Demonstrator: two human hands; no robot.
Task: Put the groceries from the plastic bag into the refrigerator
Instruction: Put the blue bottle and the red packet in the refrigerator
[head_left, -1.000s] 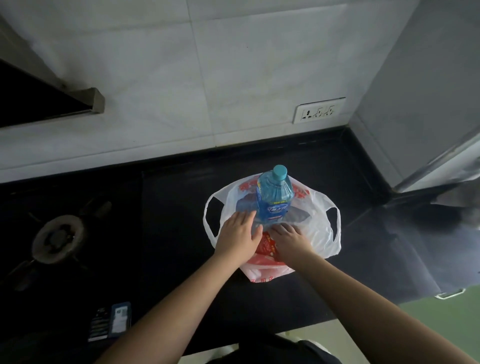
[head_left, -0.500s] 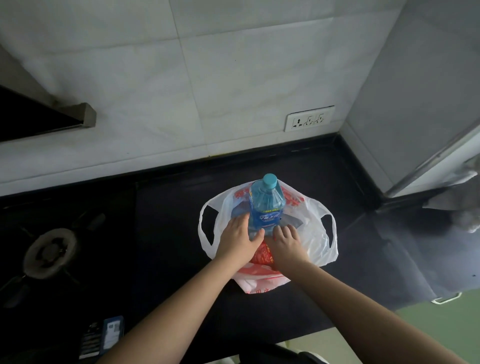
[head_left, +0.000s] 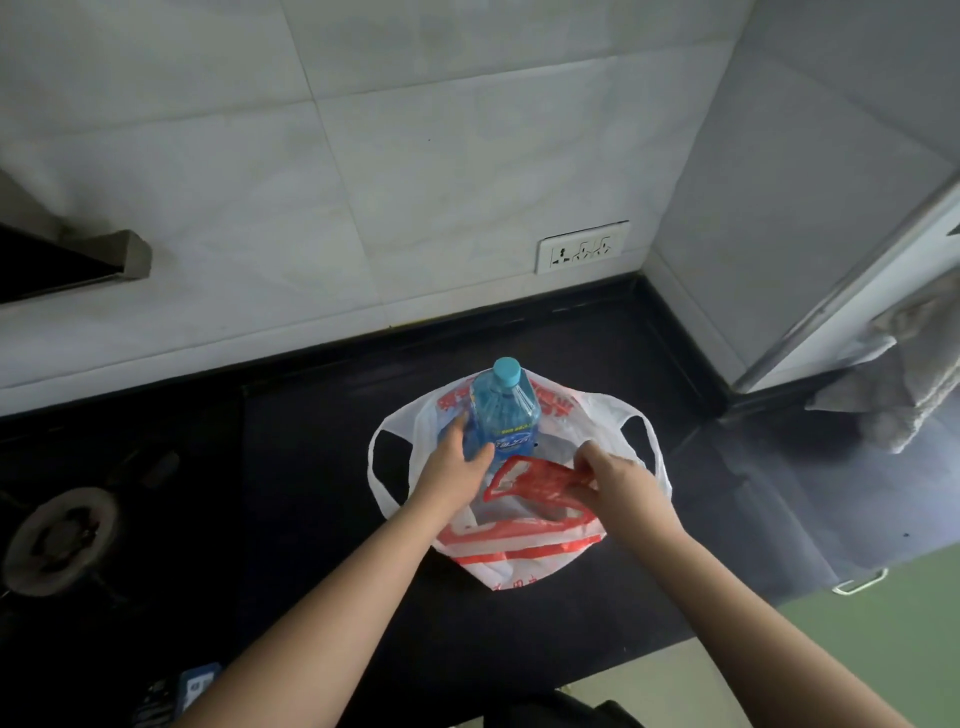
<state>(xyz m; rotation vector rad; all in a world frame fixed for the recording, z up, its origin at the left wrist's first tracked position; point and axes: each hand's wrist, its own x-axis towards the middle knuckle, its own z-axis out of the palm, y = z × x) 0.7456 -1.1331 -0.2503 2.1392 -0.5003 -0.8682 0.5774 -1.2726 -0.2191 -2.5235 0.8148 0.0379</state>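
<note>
- Bag (head_left: 524, 564): one white plastic bag with red print lies spread open on the black counter (head_left: 322, 519), its two loop handles out to the left and right sides.
- Packet (head_left: 537, 480): one red packet, lifted above the bag's open mouth and tilted, its left end lower.
- Right hand (head_left: 618, 486): reaches in from the lower right, forearm bare; fingers and thumb pinch the right end of the packet, fingers curled round its edge.
- Left hand (head_left: 454, 467): reaches in from the lower left, forearm bare; palm and spread fingers lie against the left side of the bottle, thumb by the label, fingers only loosely bent. Whether they truly clasp the bottle cannot be told.
- Bottle (head_left: 506, 415): one clear blue bottle with a teal cap stands upright inside the bag toward its far side, just beyond both hands.
- One gas burner (head_left: 62, 535) sits on the counter well to the left; a small dark item with a blue label (head_left: 192, 686) lies near the front edge at lower left.
- One grey cloth (head_left: 898, 395) hangs at the right.
- One white wall socket (head_left: 582, 247) is set in the tiled wall (head_left: 363, 156) beyond the counter.
</note>
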